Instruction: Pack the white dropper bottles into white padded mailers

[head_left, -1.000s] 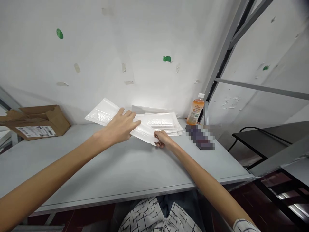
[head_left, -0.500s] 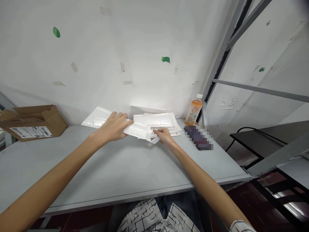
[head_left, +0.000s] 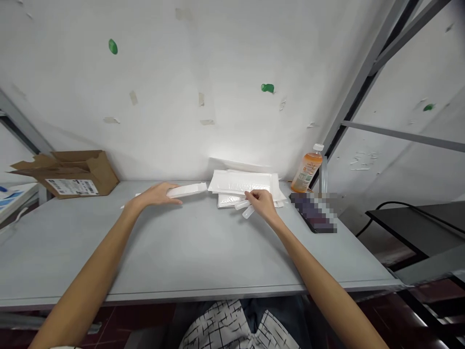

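Note:
My left hand (head_left: 158, 195) is closed around a white padded bubble mailer (head_left: 187, 190), now seen narrow and nearly edge-on, low over the back of the table. Part of this mailer is hidden behind the hand and wrist. A stack of white bubble mailers (head_left: 240, 182) lies against the wall, slightly spread out. At the front of that stack, my right hand (head_left: 262, 201) pinches narrow whitish strips (head_left: 248, 212), whose ends poke out to the left of the fingers. Where the strips end under the fingers is hidden.
An opened cardboard box (head_left: 78, 174) with a label stands at the back left. A bottle of orange drink (head_left: 308, 169) leans near the right post, with a blurred dark phone-like object (head_left: 314, 213) before it. The grey table (head_left: 203, 257) meets the white wall.
My left hand has moved left with the mailer, turning it edge-on and away from my right hand. My right hand stays by the stack with the strips. The view has shifted left.

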{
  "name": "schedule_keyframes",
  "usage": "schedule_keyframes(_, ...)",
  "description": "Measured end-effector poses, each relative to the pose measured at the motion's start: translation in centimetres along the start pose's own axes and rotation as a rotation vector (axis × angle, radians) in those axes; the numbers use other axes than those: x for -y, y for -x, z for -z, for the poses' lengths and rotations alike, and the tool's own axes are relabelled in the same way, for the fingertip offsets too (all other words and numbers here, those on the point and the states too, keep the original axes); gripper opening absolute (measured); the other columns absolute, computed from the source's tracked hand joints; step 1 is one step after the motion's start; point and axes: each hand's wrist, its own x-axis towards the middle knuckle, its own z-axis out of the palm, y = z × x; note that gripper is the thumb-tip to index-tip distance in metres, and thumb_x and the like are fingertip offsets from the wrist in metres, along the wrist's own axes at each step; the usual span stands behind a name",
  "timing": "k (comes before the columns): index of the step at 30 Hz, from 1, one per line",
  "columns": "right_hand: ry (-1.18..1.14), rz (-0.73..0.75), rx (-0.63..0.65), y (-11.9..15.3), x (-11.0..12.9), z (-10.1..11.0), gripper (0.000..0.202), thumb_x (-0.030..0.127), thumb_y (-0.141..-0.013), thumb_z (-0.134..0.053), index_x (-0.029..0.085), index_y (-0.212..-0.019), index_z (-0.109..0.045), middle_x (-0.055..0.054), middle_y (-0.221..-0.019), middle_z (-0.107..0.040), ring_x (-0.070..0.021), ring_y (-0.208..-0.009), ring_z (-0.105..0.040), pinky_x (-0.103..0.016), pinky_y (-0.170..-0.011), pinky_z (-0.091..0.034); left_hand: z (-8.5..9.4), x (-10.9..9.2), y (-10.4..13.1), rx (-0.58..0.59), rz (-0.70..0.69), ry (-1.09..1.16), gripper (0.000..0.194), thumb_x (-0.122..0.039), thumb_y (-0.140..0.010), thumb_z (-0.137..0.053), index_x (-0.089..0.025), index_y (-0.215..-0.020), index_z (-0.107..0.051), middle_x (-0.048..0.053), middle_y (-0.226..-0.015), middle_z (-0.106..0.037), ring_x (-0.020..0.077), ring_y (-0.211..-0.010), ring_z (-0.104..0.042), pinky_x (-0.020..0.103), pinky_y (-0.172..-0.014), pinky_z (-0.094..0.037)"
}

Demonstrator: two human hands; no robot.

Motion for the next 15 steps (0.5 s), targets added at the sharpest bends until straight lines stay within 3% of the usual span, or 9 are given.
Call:
schedule_keyframes(2,0.041,0.024,0.021,0.1,0.0,-0.2,0.039,0.043,-0.082,-0.050,0.018,-0.053,-0.055,0.000,-0.052,-0.047,-0.0133,-0.054,-0.040,-0.028,-0.055,-0.028,-1.0,1.2,-0.4,-0.029,0.039,-0.012,0.089,-0.081,-0.068,-0.056,-0.029,-0.140,-0.056,0.008,-0.132,-0.063,0.0363,-0.117,-0.057,0.039,-0.092,-0.045)
schedule_keyframes(5,0.102,0.050,0.036,0.1,-0.1,-0.5,0.038,0.042,-0.083,-0.049,0.019,-0.053,-0.053,0.001,-0.050,-0.044,-0.0133,-0.053,-0.038,-0.029,-0.055,-0.028,-2.8,2.3,-1.0,-0.190,0.073,-0.109,0.097,-0.085,-0.070,-0.051,-0.026,-0.147,-0.047,0.015,-0.146,-0.049,0.0407,-0.133,-0.042,0.051,-0.108,-0.033)
schedule_keyframes(8,0.156,0.064,0.058,0.1,-0.5,-0.7,0.037,0.039,-0.084,-0.048,0.020,-0.052,-0.050,0.001,-0.051,-0.042,-0.0134,-0.053,-0.036,-0.029,-0.055,-0.027,-4.4,2.9,-1.6,-0.323,0.046,-0.183,0.086,-0.079,-0.081,-0.044,-0.024,-0.147,-0.047,0.018,-0.149,-0.043,0.0413,-0.136,-0.037,0.057,-0.113,-0.024)
schedule_keyframes(15,0.196,0.105,0.089,0.2,-0.8,-1.0,0.040,0.038,-0.087,-0.048,0.020,-0.051,-0.044,0.002,-0.051,-0.038,-0.0126,-0.054,-0.033,-0.029,-0.055,-0.025,-6.4,3.1,-2.6,-0.335,0.014,-0.252,0.051,-0.045,-0.096,-0.036,-0.024,-0.137,-0.058,0.018,-0.137,-0.053,0.0339,-0.128,-0.047,0.050,-0.107,-0.035)
